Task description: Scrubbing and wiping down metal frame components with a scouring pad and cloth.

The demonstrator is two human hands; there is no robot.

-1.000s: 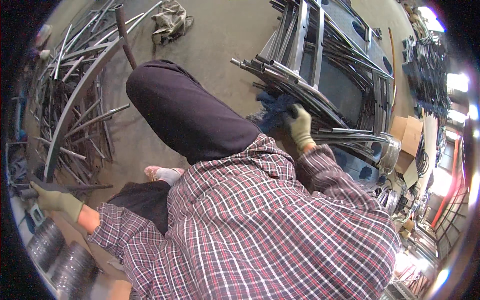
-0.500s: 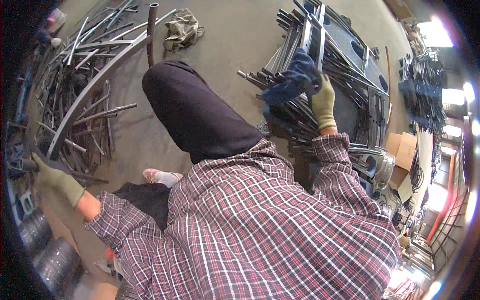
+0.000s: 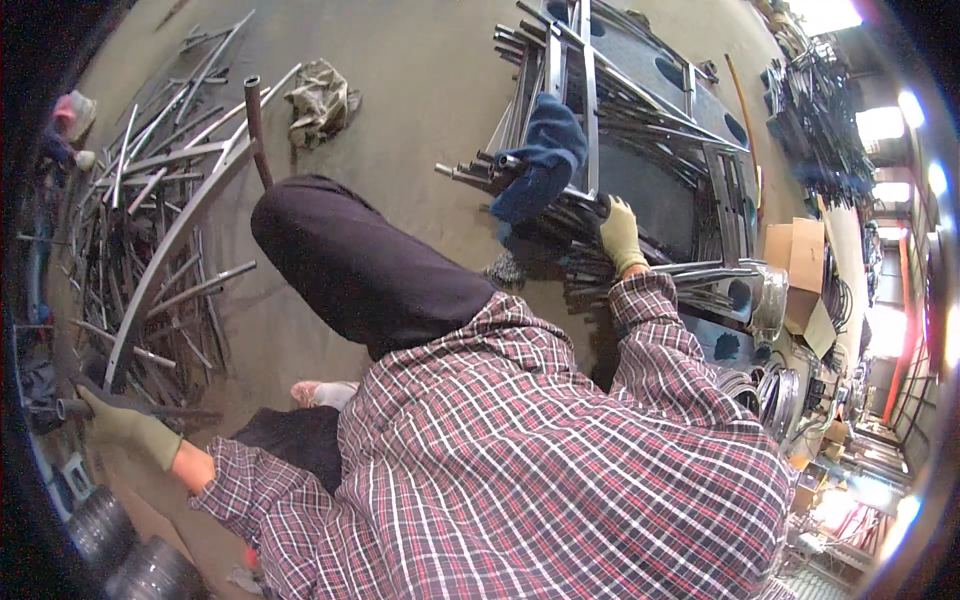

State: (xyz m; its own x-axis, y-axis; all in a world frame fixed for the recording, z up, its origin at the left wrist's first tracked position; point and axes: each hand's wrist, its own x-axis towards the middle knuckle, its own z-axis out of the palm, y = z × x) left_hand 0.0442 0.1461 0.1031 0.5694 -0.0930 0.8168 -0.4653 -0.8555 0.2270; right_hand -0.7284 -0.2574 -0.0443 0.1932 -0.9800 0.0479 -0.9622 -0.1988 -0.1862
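Both my hands wear olive work gloves with dark palms. At the far left, my left hand [image 3: 132, 425] is closed around a dark metal pipe [image 3: 72, 408], whose open end sticks out past the glove. My right hand [image 3: 621, 238] lies on a stack of metal tubes [image 3: 575, 222]; its fingers curl down over them, and the fingertips are partly hidden. Just left of it, a dark blue cloth [image 3: 545, 150] is draped over the tube ends, apart from the hand.
A tangled heap of metal tubes [image 3: 150, 210] lies on the floor at left, with a long curved bar [image 3: 165, 240] across it. A crumpled beige cloth [image 3: 320, 100] lies ahead. Cardboard boxes [image 3: 795, 265] and wire coils [image 3: 775, 395] stand at right; dark coils [image 3: 105, 525] sit lower left.
My right hand has let go of the blue cloth and moved down onto the tubes; the cloth stays on the tube ends. My left hand keeps hold of the pipe. The view has shifted slightly.
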